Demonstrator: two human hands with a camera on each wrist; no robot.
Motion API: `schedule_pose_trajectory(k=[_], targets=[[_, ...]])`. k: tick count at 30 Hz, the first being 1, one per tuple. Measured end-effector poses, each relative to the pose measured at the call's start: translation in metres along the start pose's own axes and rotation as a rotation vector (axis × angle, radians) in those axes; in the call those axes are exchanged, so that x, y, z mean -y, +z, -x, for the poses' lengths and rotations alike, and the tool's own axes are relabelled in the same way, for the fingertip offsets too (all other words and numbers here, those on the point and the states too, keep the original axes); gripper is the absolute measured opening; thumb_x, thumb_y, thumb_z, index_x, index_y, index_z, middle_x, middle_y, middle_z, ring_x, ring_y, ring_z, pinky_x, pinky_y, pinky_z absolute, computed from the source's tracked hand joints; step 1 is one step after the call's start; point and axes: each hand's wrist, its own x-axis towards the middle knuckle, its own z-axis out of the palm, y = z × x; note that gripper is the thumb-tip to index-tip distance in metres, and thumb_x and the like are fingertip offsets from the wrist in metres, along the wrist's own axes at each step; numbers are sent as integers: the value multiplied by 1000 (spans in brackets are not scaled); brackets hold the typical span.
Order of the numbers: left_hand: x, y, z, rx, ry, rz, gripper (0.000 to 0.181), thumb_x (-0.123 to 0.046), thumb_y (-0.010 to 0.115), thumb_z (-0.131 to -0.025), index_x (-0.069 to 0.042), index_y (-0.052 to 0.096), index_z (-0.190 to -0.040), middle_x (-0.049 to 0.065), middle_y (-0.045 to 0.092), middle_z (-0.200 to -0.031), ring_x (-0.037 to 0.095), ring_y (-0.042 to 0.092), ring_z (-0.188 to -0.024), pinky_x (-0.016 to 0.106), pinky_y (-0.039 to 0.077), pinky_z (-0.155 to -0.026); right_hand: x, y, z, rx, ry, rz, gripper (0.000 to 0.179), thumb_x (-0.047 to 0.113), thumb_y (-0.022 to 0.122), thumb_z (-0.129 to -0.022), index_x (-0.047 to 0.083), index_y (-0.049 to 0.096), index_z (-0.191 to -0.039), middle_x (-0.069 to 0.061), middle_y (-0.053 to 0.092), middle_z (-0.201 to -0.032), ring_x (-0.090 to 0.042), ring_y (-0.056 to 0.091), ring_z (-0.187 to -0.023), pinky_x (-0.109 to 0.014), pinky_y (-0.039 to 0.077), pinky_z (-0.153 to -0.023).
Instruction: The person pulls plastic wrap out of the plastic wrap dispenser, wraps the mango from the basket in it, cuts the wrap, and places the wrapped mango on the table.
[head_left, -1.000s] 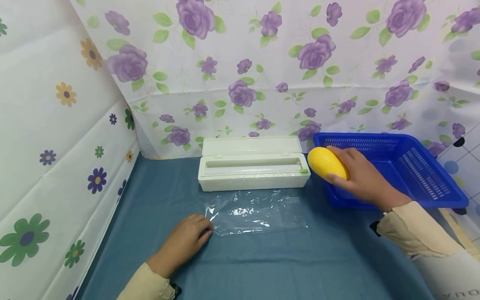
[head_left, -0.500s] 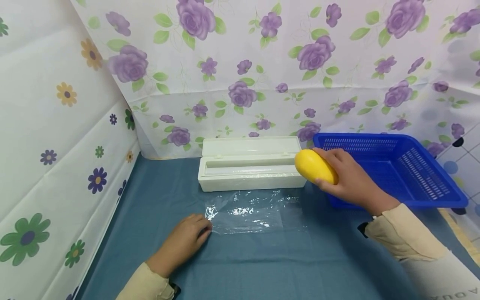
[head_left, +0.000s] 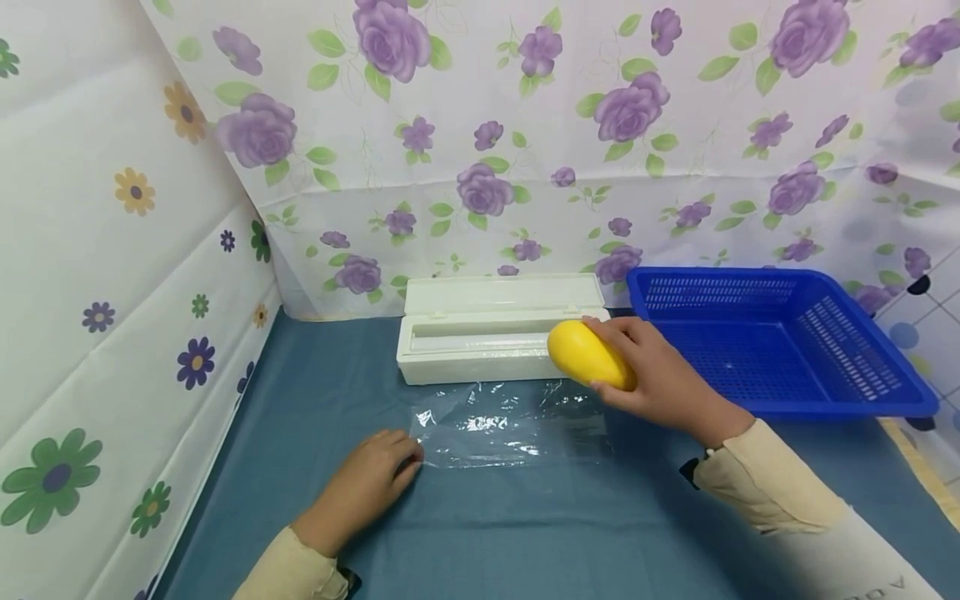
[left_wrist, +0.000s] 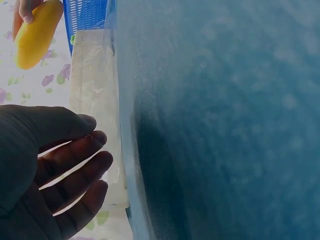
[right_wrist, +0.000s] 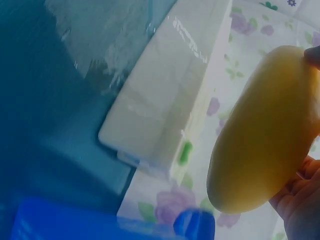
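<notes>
My right hand [head_left: 660,379] grips a smooth yellow mango [head_left: 588,354] between thumb and fingers. In the head view the mango overlaps the right end of a white cling film box [head_left: 480,367], whose lid stands raised at the back. A sheet of clear cling film [head_left: 495,433] extends from the box toward the front over the cloth. Beside the film's left edge rests my left hand [head_left: 367,479], its fingers loosely bent. The left wrist view shows the thumb [left_wrist: 75,125] close to the forefinger, with nothing visible between them.
A blue plastic basket [head_left: 787,408] with perforated sides stands right of the box. Blue-green cloth [head_left: 525,533] covers the table. Flower-print sheets [head_left: 480,125] hang behind and to the left.
My right hand has carried the mango leftward and a little nearer, away from the basket's edge to over the box's right end. The left hand has stayed by the film.
</notes>
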Motion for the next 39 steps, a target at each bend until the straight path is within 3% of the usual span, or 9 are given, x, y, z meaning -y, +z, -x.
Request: schedule_pose_trajectory(k=[6, 13, 22, 30, 39], targets=[[1, 0, 0, 5, -9, 3, 4, -16, 77, -89, -18, 73, -88, -12, 64, -86, 6, 57, -82, 32, 53, -80, 11, 14, -5, 18, -27, -13, 82, 34, 80, -84, 21, 40, -155, -14, 52, -134, -26, 51, -108, -44, 52, -84], [1, -1, 0, 4, -7, -4, 5, -17, 77, -89, -17, 73, -88, -12, 64, -85, 6, 56, -81, 32, 53, -79, 22, 31, -10, 42, 15, -103, 81, 31, 85, -80, 8, 44, -146, -10, 55, -137, -24, 52, -114, -48, 50, -98], [1, -1, 0, -9, 13, -8, 5, -16, 78, -88, -17, 73, -87, -11, 64, -84, 7, 57, -81, 31, 53, -78, 35, 56, -14, 90, 1, -160, 75, 31, 85, -82, 12, 47, -143, -7, 54, -139, -24, 53, -119, -49, 48, -105], [1, 1, 1, -26, 36, -9, 6, -16, 78, -87, -17, 73, -87, -12, 62, -83, 7, 57, -79, 32, 53, -76, 43, 71, -13, 128, 36, -155, 74, 36, 83, -84, 21, 48, -147, -5, 51, -139, -24, 56, -119, -48, 51, -104], [1, 1, 0, -15, 18, 0, 6, -15, 79, -87, -18, 73, -87, -12, 62, -82, 6, 58, -80, 31, 53, -76, 50, 85, -15, 127, 17, -167, 73, 33, 85, -83, 15, 51, -145, -9, 51, -142, -26, 55, -122, -49, 51, -105]])
